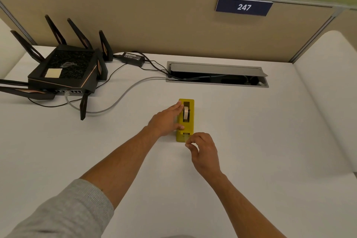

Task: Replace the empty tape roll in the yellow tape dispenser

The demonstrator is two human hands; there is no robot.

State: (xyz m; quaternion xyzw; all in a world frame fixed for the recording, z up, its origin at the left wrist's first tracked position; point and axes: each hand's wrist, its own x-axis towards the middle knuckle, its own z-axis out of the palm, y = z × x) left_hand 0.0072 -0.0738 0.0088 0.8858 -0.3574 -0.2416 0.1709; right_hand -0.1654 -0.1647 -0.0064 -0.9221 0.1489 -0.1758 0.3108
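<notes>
The yellow tape dispenser stands on the white desk, its long axis pointing away from me. A pale tape roll sits upright in its slot. My left hand lies against the dispenser's left side, fingers stretched along it and thumb at the near end, holding it steady. My right hand is at the dispenser's near end by the cutter, thumb and forefinger pinched together; whether a tape end is between them cannot be seen.
A black router with several antennas sits at the back left, with a power brick and cables running to an open cable hatch in the desk. A beige partition closes the back.
</notes>
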